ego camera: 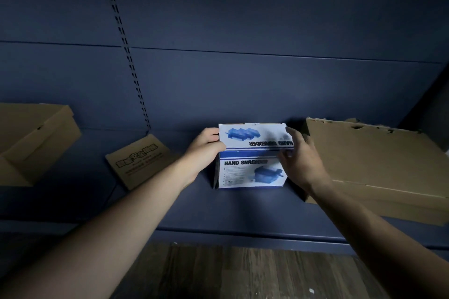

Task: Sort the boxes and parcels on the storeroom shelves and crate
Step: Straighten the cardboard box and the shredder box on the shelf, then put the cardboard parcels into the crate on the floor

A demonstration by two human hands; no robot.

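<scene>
A white and blue box [250, 165] printed "HAND SHREDDER" stands on the dark blue shelf [194, 209], near its middle. My left hand [206, 145] grips the box's upper left corner, thumb on the top face. My right hand [301, 158] is at the box's right side, fingers curved against its top right edge. Both forearms reach in from below.
A large flat cardboard box [379, 167] lies just right of the shredder box, overhanging the shelf's front edge. A small flat cardboard parcel [141, 160] with printed characters lies to the left, and a bigger carton [31, 138] at the far left. A slotted upright [128, 56] runs up the back panel. Wooden floor [243, 274] lies below.
</scene>
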